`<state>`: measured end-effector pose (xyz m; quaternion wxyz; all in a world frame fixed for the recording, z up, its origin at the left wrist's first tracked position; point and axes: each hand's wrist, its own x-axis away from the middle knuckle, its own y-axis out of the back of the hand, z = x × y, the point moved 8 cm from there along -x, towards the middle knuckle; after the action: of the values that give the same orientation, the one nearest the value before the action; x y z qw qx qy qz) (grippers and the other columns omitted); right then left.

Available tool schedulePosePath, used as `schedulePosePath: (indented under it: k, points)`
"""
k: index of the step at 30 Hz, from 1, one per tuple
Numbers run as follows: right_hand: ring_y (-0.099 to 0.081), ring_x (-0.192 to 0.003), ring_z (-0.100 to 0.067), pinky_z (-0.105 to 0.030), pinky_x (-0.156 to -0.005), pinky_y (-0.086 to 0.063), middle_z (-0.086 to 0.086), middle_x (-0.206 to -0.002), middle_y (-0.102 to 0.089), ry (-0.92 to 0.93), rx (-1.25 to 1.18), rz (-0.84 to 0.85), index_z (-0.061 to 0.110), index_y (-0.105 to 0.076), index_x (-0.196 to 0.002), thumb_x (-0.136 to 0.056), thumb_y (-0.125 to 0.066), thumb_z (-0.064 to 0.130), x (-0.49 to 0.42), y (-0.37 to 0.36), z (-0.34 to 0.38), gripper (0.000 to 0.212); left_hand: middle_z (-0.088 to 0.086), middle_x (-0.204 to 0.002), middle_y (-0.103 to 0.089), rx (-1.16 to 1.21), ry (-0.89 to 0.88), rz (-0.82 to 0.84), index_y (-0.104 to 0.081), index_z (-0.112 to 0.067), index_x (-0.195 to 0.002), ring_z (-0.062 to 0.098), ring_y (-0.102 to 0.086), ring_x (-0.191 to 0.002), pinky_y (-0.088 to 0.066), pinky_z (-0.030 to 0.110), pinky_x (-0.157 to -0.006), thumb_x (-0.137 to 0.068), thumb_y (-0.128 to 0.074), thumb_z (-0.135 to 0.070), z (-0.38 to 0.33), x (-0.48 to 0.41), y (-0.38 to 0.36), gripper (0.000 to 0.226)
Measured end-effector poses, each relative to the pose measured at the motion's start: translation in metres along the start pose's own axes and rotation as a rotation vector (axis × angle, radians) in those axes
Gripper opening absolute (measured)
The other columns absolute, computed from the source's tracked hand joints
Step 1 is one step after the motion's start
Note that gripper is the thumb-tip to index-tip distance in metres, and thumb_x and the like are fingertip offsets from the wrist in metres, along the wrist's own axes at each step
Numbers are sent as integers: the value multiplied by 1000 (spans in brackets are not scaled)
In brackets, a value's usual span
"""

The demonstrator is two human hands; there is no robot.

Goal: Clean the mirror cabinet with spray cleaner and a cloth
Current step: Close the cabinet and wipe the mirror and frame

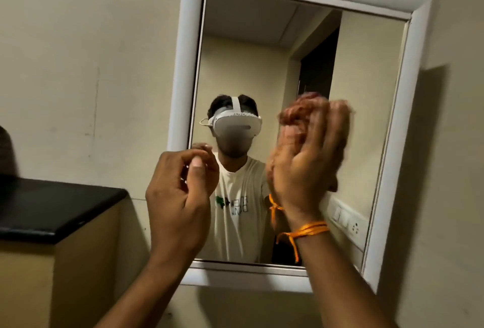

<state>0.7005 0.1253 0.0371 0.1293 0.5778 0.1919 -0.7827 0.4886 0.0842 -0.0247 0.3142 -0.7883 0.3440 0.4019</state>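
Note:
The mirror cabinet (387,123) hangs on the beige wall, with a white frame around a tall mirror door. My right hand (301,170) presses a bunched reddish-orange cloth (309,115) flat against the glass at the right of centre; both are blurred. An orange thread is tied round that wrist. My left hand (180,194) hovers in front of the mirror's lower left corner, fingers curled with thumb against fingertips, holding nothing I can see. No spray cleaner is in view.
A black countertop (52,210) on a beige unit juts out at the lower left, below the mirror's level. The mirror reflects a person with a headset, a dark doorway and a wall switch panel.

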Motion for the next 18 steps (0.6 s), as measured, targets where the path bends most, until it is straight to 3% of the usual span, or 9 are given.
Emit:
schedulePosePath:
  k: [4, 6, 13, 16, 18]
  points:
    - [-9, -151, -30, -45, -120, -21, -6, -163, -12, 553, -25, 408, 18, -25, -154, -99, -48, 23, 113, -35, 89, 60, -5, -97, -62, 2, 78, -82, -63, -26, -99, 9, -59, -89, -47, 20, -71, -95, -44, -29, 17, 2, 28, 19]
    - [-11, -151, -27, -42, -120, -23, -1, -164, -11, 655, -37, 500, 16, -27, -153, -94, -54, 19, 164, -35, 91, 65, -5, -99, -62, 8, 141, -111, -63, -27, -103, 13, -60, -92, -49, 29, -73, -95, -44, -34, 30, 10, 42, 22]
    - [-19, -148, -34, -53, -116, -26, -7, -160, -25, 690, 28, 538, 19, -37, -150, -87, -60, 13, 174, -2, 21, 67, -5, -97, -62, -39, 220, -73, -62, -27, -101, 11, -59, -90, -45, 24, -71, -94, -43, -33, 51, 41, 51, 22]
    - [-18, -148, -34, -54, -116, -25, -10, -160, -21, 484, 163, 437, 17, -24, -153, -90, -59, 22, 130, 19, -41, 73, -7, -94, -62, -29, 215, -47, -64, -26, -98, 6, -58, -87, -44, 12, -69, -94, -44, -29, 48, 52, 44, 21]
    - [-22, -146, -36, -55, -115, -28, -15, -158, -26, 264, 193, 300, 9, -30, -150, -99, -43, 31, 100, 38, -82, 57, -10, -92, -61, -14, 219, -31, -64, -25, -96, 9, -59, -86, -48, 17, -72, -94, -45, -29, 46, 59, 38, 20]
